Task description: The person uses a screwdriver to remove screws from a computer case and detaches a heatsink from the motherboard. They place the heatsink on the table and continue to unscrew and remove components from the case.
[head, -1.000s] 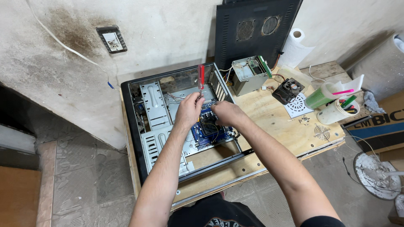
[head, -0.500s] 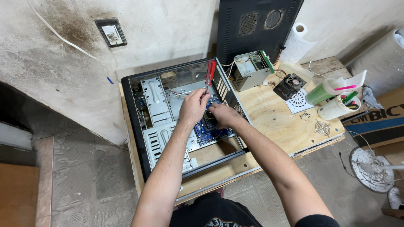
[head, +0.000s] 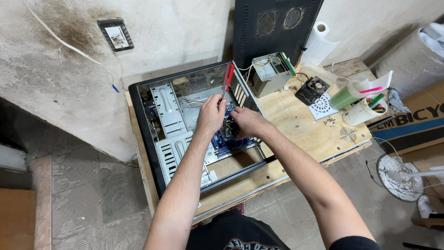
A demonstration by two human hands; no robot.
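Bent over the open computer case (head: 159, 115) on the wooden surface (head: 300, 125), the left hand (head: 210, 113) has its fingers wrapped around a red-handled screwdriver (head: 227, 78) while the right hand (head: 247, 122) pinches something unclear on the blue motherboard (head: 226, 141), where a slipping tip could gouge it.

Bare forearms; black printed T-shirt (head: 236, 234) with short sleeves.

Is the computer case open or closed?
Open: the case lies on its side, panel off, showing the blue board under the left hand and right hand.
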